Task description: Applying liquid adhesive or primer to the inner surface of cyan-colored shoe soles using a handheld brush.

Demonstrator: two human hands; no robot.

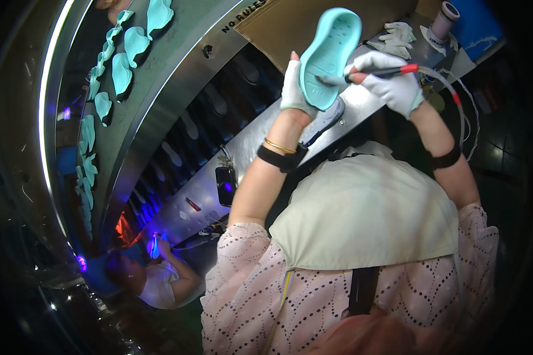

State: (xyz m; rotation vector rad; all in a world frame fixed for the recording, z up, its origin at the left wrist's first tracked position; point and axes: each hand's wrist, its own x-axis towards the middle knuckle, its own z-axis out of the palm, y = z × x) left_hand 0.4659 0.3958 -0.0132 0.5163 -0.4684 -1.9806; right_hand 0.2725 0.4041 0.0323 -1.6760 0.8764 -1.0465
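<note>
My left hand, in a white fingerless-style glove, grips a turquoise shoe sole from its left edge, with the inner side facing up. In my right hand, gloved in white too, is a brush with a dark handle and red bands. Its bristle end reaches over the lower half of the sole and seems to touch the surface there. A clear tube runs from the handle's back end down to the right. Beneath the sole, part of a grey-and-white shoe-shaped piece shows on the metal bench.
A conveyor belt at the left carries turquoise shoe pieces. White gloves and a spool lie at the back right, near brown cardboard. A phone rests on the bench. A co-worker is at the lower left.
</note>
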